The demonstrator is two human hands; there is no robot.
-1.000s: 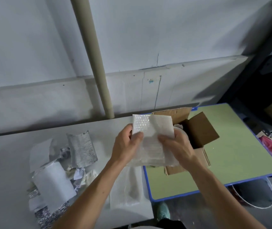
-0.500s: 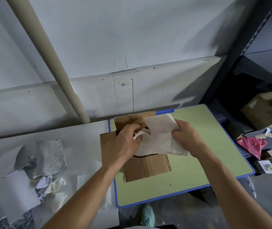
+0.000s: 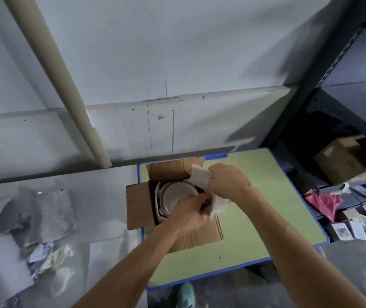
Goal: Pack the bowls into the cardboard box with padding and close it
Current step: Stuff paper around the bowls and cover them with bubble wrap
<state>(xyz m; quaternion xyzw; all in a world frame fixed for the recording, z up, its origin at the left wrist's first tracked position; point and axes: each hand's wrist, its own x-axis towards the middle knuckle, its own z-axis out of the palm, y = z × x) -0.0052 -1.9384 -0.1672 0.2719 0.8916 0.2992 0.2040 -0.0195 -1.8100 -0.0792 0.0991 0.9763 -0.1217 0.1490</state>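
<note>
An open cardboard box (image 3: 138, 205) stands on the green table with its flaps spread out. Inside lies a pale bowl (image 3: 177, 194), rim up, with white wrap around its edge. My right hand (image 3: 228, 185) grips a folded white padding sheet (image 3: 201, 176) at the box's right side, between the bowl and the box wall. My left hand (image 3: 188, 211) reaches into the box at the front right, fingers curled at the lower part of that padding sheet beside the bowl. The sheet's lower end bulges out over the right wall.
The green table (image 3: 266, 218) has a blue rim. To the left, a grey table (image 3: 102, 196) carries bubble wrap and foil scraps (image 3: 44, 210). A beige pipe (image 3: 66, 85) runs up the wall. Dark shelving (image 3: 344, 152) with a cardboard box and a pink cloth (image 3: 324, 203) stands right.
The padding sheet has gone from held up in front of me down into the right side of the box. Both hands came down to it, and the bowl is now uncovered.
</note>
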